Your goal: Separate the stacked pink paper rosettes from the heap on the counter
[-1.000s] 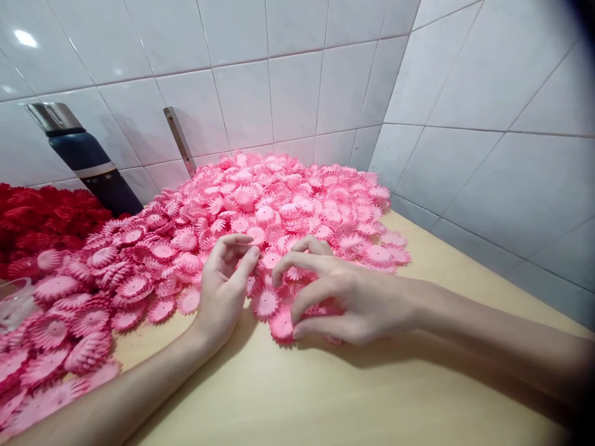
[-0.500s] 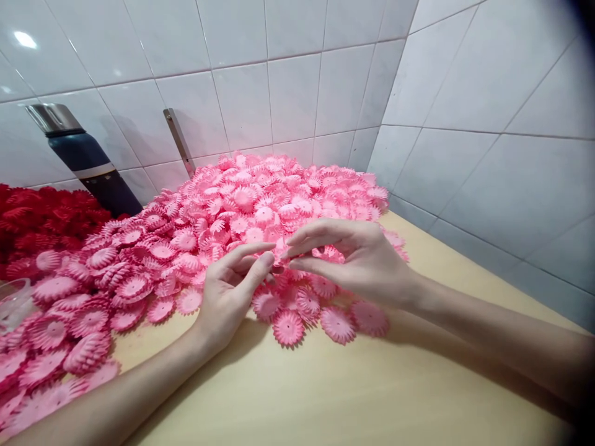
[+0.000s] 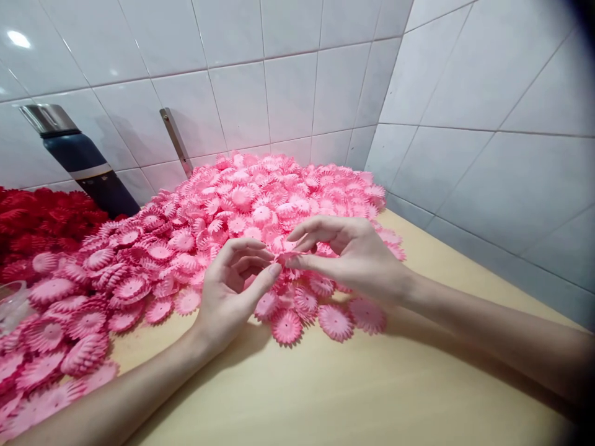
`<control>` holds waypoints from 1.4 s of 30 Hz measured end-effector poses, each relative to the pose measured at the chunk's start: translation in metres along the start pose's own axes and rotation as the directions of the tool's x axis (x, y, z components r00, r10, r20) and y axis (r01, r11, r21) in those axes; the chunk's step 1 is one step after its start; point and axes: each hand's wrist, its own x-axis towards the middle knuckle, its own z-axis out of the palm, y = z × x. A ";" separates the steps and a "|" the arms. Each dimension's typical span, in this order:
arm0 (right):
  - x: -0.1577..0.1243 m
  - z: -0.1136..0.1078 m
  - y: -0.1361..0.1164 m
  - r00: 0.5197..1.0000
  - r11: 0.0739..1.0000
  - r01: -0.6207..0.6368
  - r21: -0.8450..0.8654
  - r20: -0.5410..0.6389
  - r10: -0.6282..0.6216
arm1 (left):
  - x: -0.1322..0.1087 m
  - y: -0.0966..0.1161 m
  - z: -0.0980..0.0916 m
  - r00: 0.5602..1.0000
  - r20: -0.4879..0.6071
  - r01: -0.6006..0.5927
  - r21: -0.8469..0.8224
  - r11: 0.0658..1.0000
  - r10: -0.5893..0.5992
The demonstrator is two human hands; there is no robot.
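Observation:
A large heap of pink pleated flower pieces (image 3: 260, 204) covers the wooden table (image 3: 353, 396) up to the tiled corner. Both my hands hover just above its front edge. My right hand (image 3: 353, 257) pinches one small pink flower piece (image 3: 283, 251) between thumb and fingertips. My left hand (image 3: 232, 291) meets it from the left, thumb and forefinger closed on the same piece. Loose pink pieces (image 3: 332, 319) lie flat on the table under my hands.
A dark blue flask with a steel cap (image 3: 77, 158) stands against the wall at the left. Red flower pieces (image 3: 32, 220) are piled beside it. A metal strip (image 3: 176, 141) leans on the tiles. A clear container rim (image 3: 12, 300) shows at the far left.
My right hand lifted off the pieces on the table, taking one up, and both hands came together on it. Several pieces that it covered now lie exposed.

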 end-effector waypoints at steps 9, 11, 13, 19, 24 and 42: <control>-0.001 0.003 -0.001 0.993 0.999 -0.008 0.054 0.119 0.001 | 0.001 0.000 -0.001 0.994 0.107 0.028 0.058 0.998 -0.034; -0.001 0.003 -0.002 0.992 0.999 0.000 0.052 0.126 -0.007 | 0.001 -0.001 -0.003 0.991 0.126 0.029 0.082 0.996 -0.039; -0.002 0.004 -0.002 0.991 0.999 0.017 0.049 0.132 -0.023 | 0.002 -0.002 -0.004 0.991 0.130 0.033 0.077 0.996 -0.043; -0.002 0.004 -0.004 0.987 0.996 0.049 0.067 0.148 -0.059 | 0.001 -0.004 -0.006 0.985 0.168 0.042 0.039 0.998 -0.048; -0.003 0.004 -0.002 0.986 0.996 0.064 0.065 0.151 -0.074 | 0.001 -0.005 -0.005 0.979 0.201 0.013 0.027 1.000 -0.018; -0.004 0.006 -0.001 0.991 0.993 0.027 0.112 0.124 -0.041 | 0.002 0.000 -0.005 0.973 0.225 0.059 -0.067 0.996 -0.042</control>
